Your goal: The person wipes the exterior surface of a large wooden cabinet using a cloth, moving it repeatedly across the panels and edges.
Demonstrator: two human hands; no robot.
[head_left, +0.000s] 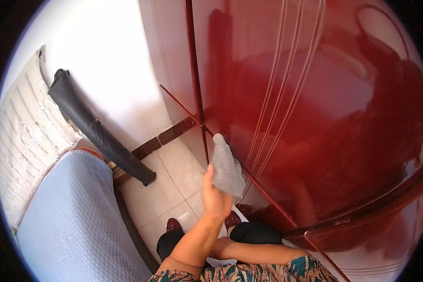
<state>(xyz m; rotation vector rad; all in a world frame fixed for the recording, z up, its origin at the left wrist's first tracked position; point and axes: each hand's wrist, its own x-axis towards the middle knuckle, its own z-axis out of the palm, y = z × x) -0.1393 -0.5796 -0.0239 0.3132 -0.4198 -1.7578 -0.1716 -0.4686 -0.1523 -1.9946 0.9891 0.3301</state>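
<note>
we see a long black roll (97, 129) slanting down to pale floor tiles (171, 171), near a light-blue quilted cover (77, 202).

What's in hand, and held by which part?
Left hand holds a grey cloth by its lower-left edge; most fingers hidden. Right hand is partly hidden behind the left forearm: can't tell.

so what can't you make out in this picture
All in the head view:
- most fingers of the left hand: behind the grey cloth
- fingers of the right hand and anything in them: behind the left forearm
- the full extent of the glossy red cabinet: cut off by the picture's edge
</note>
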